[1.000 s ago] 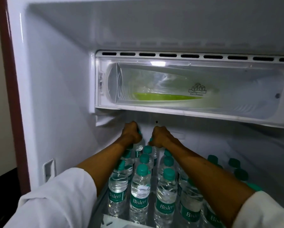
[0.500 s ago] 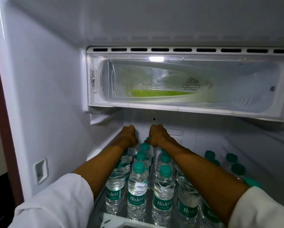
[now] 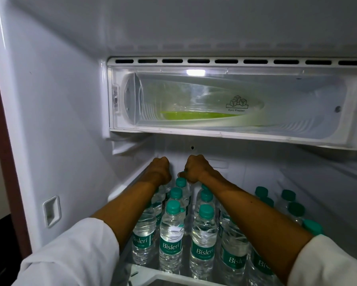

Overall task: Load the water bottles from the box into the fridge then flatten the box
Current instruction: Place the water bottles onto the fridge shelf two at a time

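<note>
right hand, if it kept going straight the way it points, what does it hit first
Most likely the fridge's back wall, just beyond the right hand gripping a bottle there; depth is hard to judge.

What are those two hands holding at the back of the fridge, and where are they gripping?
Each hand appears to hold a water bottle by its capped top. The right hand curls over a green cap; the left hand hides its bottle's top entirely.

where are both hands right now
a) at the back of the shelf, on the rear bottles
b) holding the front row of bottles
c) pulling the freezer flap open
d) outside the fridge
a: the left hand and right hand are curled over bottle tops at the back of the shelf, below the freezer compartment.
</note>
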Motion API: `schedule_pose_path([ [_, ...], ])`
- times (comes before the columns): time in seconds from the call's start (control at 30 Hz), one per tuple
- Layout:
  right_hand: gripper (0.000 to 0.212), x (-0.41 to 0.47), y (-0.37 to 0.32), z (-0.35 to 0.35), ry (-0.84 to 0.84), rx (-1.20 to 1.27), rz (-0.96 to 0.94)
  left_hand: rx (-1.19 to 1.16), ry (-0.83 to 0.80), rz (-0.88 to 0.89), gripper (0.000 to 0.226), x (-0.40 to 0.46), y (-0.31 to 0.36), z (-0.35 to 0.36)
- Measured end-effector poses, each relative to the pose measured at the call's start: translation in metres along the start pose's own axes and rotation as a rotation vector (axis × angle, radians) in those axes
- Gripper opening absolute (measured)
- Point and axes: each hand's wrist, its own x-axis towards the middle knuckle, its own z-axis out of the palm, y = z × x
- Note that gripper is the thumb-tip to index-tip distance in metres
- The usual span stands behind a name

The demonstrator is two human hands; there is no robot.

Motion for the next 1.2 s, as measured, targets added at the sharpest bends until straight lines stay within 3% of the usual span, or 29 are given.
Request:
schedule_pose_path([
  [0.37,0.043,-0.005,-0.007,-0.003,0.051,-0.03,0.014,-0.039,-0.045,-0.035,0.04,-0.006,0.002,-0.008],
  [0.47,0.051,-0.007,-0.004,-0.003,0.087,0.045,0.042,-0.067,-0.057,-0.047,0.057,-0.009,0.002,-0.012],
  [0.63,0.075,-0.021,-0.007,-0.025,0.188,0.2,0.077,0.032,-0.04,0.005,0.056,-0.031,0.013,-0.024],
  [1.03,0.068,-0.129,-0.043,-0.052,0.071,0.03,-0.132,0.137,0.062,0.107,0.056,-0.145,0.013,-0.079],
  [1.2,0.05,-0.183,-0.05,-0.025,0.322,0.029,-0.363,0.051,0.142,0.202,0.044,-0.231,-0.002,-0.076],
])
